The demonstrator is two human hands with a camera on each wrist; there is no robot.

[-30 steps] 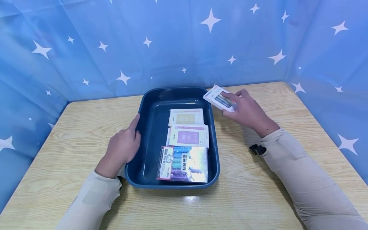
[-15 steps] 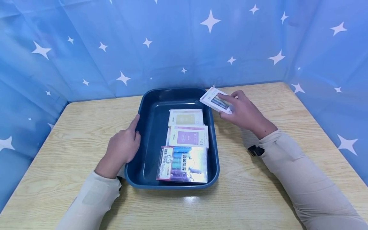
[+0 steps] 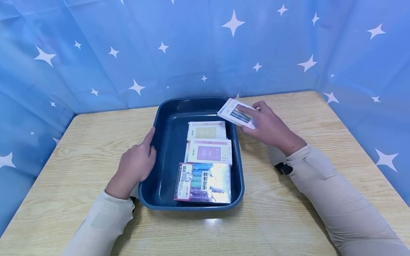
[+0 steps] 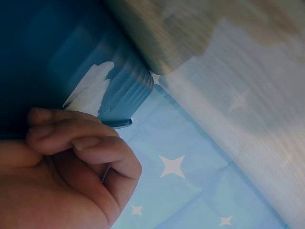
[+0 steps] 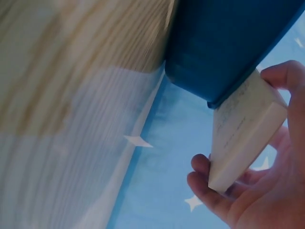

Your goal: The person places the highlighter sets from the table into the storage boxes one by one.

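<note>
My right hand (image 3: 269,124) grips a small white box (image 3: 226,108) by its edges, with a window showing dark and yellowish sticks. It is tilted over the right rim of the dark blue plastic bin (image 3: 160,202); the right wrist view shows the box (image 5: 248,129) close against that rim. My left hand (image 3: 136,161) holds the bin's left rim, its fingers curled by the outer wall in the left wrist view. In the bin lie a white box with a yellow panel (image 3: 206,131), a white box with a purple panel (image 3: 209,151) and a shiny box (image 3: 205,183).
The bin stands on a light wood-grain table (image 3: 86,149). A blue cloth with white stars (image 3: 192,46) hangs behind the table and along its sides. Inside, the boxes occupy the right part of the bin.
My right hand has moved left and slightly down with the white box, bringing it farther over the bin's right rim. The left hand and the boxes in the bin stay put.
</note>
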